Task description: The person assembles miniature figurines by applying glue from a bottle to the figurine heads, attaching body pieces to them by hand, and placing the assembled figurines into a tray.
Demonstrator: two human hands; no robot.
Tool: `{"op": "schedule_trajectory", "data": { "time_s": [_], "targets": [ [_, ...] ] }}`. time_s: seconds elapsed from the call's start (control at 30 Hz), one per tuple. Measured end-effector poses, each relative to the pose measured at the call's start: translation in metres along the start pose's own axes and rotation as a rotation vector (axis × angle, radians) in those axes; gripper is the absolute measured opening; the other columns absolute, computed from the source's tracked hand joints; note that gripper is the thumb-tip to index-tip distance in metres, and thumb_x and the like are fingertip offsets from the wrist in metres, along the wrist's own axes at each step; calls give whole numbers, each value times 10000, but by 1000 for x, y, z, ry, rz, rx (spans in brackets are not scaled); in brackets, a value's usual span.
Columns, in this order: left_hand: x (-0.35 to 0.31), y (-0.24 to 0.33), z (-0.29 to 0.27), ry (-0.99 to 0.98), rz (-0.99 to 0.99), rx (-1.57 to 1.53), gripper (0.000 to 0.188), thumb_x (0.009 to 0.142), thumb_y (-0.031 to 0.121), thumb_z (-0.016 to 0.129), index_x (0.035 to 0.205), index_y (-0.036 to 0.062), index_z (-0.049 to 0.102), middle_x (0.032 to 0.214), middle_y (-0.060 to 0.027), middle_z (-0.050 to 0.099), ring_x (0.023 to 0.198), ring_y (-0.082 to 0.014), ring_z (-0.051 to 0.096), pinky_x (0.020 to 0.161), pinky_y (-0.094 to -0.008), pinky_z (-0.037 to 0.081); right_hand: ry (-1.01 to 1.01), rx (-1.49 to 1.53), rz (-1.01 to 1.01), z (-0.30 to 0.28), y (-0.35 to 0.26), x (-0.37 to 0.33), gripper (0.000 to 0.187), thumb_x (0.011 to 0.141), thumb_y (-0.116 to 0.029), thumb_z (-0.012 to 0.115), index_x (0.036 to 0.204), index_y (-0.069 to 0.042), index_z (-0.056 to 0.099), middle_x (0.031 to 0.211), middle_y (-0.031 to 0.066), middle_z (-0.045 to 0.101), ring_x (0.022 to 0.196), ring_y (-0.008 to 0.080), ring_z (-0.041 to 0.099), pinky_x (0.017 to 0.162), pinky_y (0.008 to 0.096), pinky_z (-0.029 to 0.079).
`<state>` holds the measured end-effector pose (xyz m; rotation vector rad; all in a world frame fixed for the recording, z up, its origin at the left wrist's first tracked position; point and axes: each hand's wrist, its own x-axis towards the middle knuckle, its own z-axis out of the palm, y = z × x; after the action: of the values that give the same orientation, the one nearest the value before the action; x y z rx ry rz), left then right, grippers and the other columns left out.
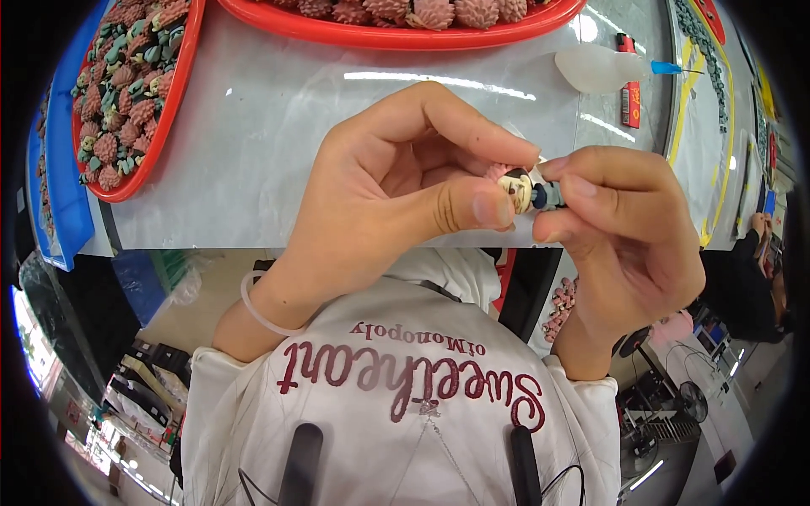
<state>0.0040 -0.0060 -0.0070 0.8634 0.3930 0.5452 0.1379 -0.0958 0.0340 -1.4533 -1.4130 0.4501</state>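
Above the near edge of the table, my two hands meet around one small figurine [516, 191] with a pale face, dark and pink hair and a grey-blue body. The head end is pinched between the thumb and fingers of my left hand [388, 173]. My right hand [629, 215] grips the body end with its thumb and fingertips. The figurine lies sideways, its head toward the left. Fingers cover part of it, so I cannot tell whether head and body are joined or only touching.
A red tray [190, 63] of small figurine parts stands at the left, beside a blue bin [80, 223]. Another red tray [405, 38] holds pink spiky heads at the back. A translucent squeeze bottle [591, 69] with a blue needle tip lies near a red lighter [630, 105].
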Motion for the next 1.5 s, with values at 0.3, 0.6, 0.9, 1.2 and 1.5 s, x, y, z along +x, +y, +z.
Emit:
{"op": "schedule_trajectory", "data": {
  "time_s": [0.3, 0.6, 0.9, 1.2, 1.5],
  "targets": [
    [-3, 4, 5, 71, -20, 4, 321, 657, 176, 713, 871, -12, 564, 778, -55, 550, 693, -87, 506, 633, -201, 414, 94, -43, -76, 10, 5, -2, 198, 617, 16, 685, 755, 53, 546, 763, 181, 567, 659, 188, 582, 531, 214, 470],
    [-2, 3, -3, 29, 21, 90, 309, 677, 93, 692, 926, -31, 558, 850, -94, 563, 719, -109, 520, 644, -209, 423, 96, -47, -62, 13, 10, -5, 177, 648, 9, 671, 767, 58, 548, 768, 193, 564, 625, 186, 582, 524, 218, 473],
    [-2, 42, -24, -59, 119, 58, 303, 706, -45, 616, 986, -47, 500, 947, -116, 539, 869, -169, 526, 761, -292, 418, 76, -185, -79, 14, -1, -8, 482, 662, -445, 630, 897, -24, 618, 893, 133, 496, 763, 209, 486, 577, 263, 395],
    [-29, 134, -114, 470, 622, 2057, 162, 729, 44, 559, 887, 40, 595, 946, -66, 576, 875, -213, 535, 759, -289, 412, 63, -115, 66, 6, 11, -8, 399, 735, -370, 604, 884, 0, 595, 841, 121, 505, 724, 193, 477, 573, 261, 369],
    [-15, 144, -110, 663, 337, 2091, 274, 816, 178, 468, 1069, 77, 504, 1002, -83, 519, 931, -256, 469, 832, -331, 349, 90, -27, 130, 6, 9, -10, 296, 726, -240, 638, 868, 15, 593, 726, 94, 529, 580, 140, 439, 512, 224, 342]
  ]
}}
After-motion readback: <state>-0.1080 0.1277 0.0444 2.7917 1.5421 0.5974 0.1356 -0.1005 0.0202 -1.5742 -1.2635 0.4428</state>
